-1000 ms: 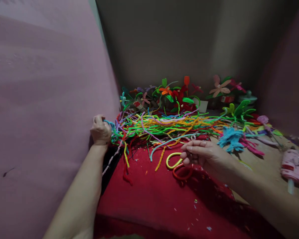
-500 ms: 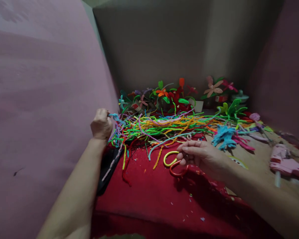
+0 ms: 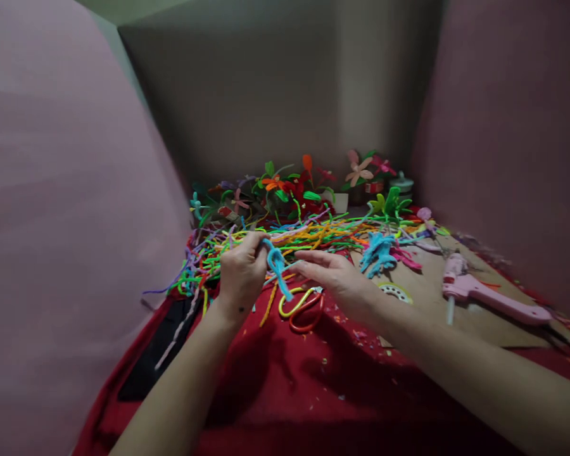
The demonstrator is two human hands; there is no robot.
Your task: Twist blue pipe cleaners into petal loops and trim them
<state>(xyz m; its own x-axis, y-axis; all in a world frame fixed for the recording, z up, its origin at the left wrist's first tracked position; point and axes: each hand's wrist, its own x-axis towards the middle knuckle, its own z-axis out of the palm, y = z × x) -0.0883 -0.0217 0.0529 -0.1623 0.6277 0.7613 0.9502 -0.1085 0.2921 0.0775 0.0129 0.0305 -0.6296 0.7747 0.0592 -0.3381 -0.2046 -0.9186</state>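
Observation:
My left hand (image 3: 243, 273) is closed around a bent blue pipe cleaner (image 3: 278, 266), whose looped part and loose end stick out to the right of the fist. Close to that loop is my right hand (image 3: 335, 275), its fingers stretched toward the blue piece and apart from each other. I cannot tell whether its fingertips touch it. Below both hands, scissors with one yellow and one red handle (image 3: 305, 324) lie on the red cloth (image 3: 275, 386). A heap of many-coloured pipe cleaners (image 3: 313, 237) spreads behind my hands.
Blue pipe-cleaner pieces (image 3: 379, 253) lie on a brown board (image 3: 422, 272) at right, beside a pink glue gun (image 3: 489, 294) and a white-and-yellow roll (image 3: 395, 292). Pipe-cleaner flowers (image 3: 358, 170) stand at the back. A black flat object (image 3: 154, 354) is at left.
My left hand has come right from the heap's left end, bringing the blue pipe cleaner. My right hand has lifted off the scissors toward it. The view has turned left to right.

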